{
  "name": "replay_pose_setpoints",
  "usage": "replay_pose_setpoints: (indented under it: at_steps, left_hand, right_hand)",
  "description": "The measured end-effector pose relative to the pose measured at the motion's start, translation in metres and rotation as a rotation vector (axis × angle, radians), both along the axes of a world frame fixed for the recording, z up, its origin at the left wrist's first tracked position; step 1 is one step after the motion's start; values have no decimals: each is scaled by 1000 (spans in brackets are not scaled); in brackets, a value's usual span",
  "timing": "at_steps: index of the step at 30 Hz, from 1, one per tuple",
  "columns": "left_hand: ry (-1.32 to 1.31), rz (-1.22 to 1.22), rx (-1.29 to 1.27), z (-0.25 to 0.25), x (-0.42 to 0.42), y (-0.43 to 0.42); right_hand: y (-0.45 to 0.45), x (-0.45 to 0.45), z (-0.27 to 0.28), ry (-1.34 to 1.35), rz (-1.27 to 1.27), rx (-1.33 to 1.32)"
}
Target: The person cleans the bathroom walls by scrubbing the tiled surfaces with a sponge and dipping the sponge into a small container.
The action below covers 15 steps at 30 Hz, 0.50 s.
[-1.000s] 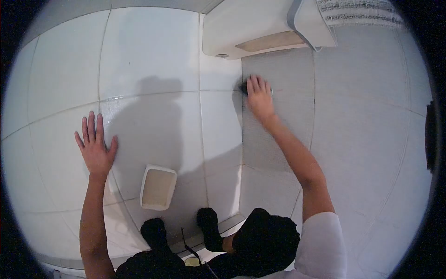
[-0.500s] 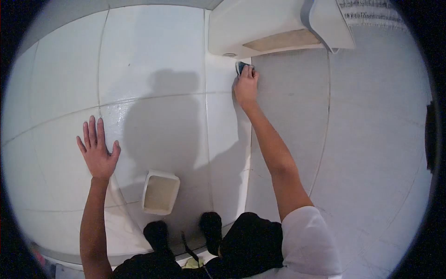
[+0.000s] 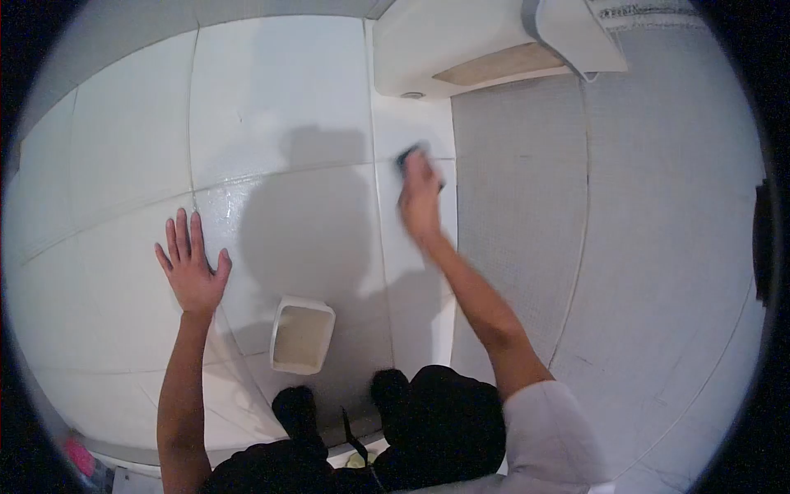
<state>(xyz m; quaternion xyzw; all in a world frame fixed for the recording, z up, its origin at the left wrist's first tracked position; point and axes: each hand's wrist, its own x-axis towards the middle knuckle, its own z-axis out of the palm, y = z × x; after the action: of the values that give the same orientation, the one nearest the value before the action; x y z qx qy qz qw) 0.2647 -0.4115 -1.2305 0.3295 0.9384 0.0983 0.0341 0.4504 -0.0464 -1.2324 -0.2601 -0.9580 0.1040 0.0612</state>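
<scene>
My left hand lies flat on the white tiles, its fingers spread. My right hand is closed on a small dark scrubbing pad, pressed to the narrow tile strip beside the grey tiled surface. Motion blurs the hand, and its fingers hide most of the pad. Between my arms, near my feet, is a white rectangular tub with cloudy, pale contents. A wet sheen shows on the tiles to the right of my left fingertips.
A white fixture with a curved edge juts out beyond my right hand. Grey tiles stretch along the right side. My dark-covered feet are just below the tub. Something pink lies at the lower left corner.
My right hand has drawn the pad back toward me and slightly left, away from the fixture's base. My left hand still rests flat; the whole view has shifted a little.
</scene>
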Motion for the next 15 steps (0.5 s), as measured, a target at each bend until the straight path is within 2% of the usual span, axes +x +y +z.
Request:
replay_pose_setpoints:
  at_steps: [1,3,5,7,8,9,11,13,15]
  left_hand:
    - [-16,11,-10,-1,2,0]
    - [-8,7,-1,-1,0,0]
    - [-19,17,-24,0,2,0]
    - [-8,5,-12,-2,4,-2]
    - [13,-4,16,-2,3,0]
    - [14,-11,16,-1,4,0]
    - [-1,7,-17,-3,1,-1]
    - [-4,4,-6,-3,2,-2]
    - [-7,-9,8,-5,-1,-1]
  right_hand:
    - [-35,36,-4,-10,160,-45]
    - [-71,84,26,-127,420,-255]
    - [-11,91,-7,-47,297,-168]
    - [31,33,17,20,-42,-11]
    - [36,14,-2,22,-143,68]
    - [20,0,-9,49,-148,25]
    - [-47,-6,-25,138,132,-73]
    - [-111,3,1,-108,401,-149]
    - [-74,25,2,-162,459,-366]
